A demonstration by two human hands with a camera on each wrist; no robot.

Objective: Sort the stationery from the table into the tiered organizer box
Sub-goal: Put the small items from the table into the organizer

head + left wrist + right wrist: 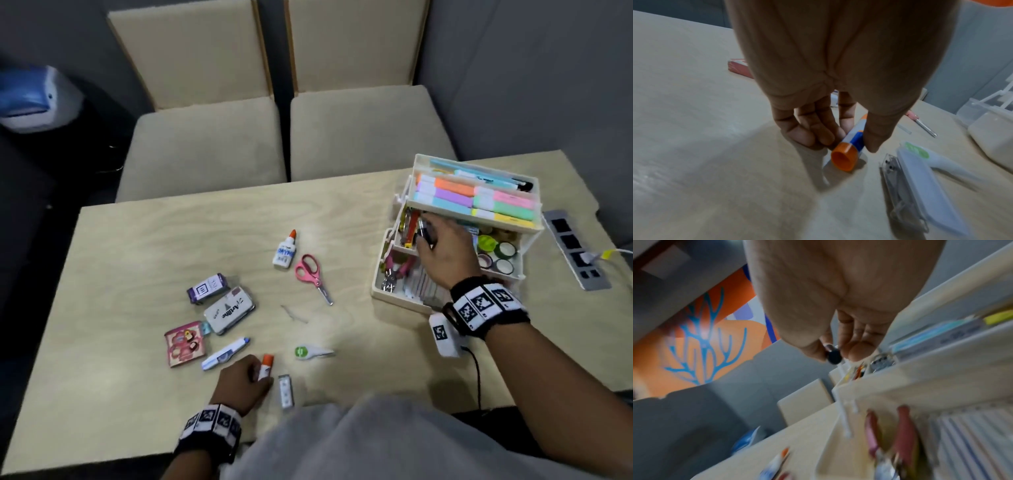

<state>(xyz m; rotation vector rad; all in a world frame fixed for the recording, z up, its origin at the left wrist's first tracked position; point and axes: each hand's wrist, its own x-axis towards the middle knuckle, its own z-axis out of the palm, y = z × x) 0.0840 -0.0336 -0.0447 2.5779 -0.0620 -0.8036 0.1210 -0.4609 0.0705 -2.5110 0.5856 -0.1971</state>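
Note:
My left hand (257, 373) pinches an orange-capped glue stick (266, 365) low over the table's near edge. In the left wrist view, my left hand (849, 139) has its fingers and thumb on either side of the glue stick (843, 156). My right hand (426, 236) reaches into the middle tier of the cream tiered organizer (397, 298), pinching a small dark-tipped object (424, 230). In the right wrist view the dark-tipped object (833, 356) sits between thumb and fingers of my right hand (836, 350). Highlighters fill the top tier, tape rolls the middle, pink pliers the bottom.
Scattered on the table: a glue bottle (285, 250), pink scissors (311, 275), a purple box (207, 287), an Artline tin (228, 310), a pink sticker pack (185, 347), a correction pen (224, 353), a green-white correction tape (311, 352), a clear staple case (286, 390). A power strip (575, 250) lies right of the organizer.

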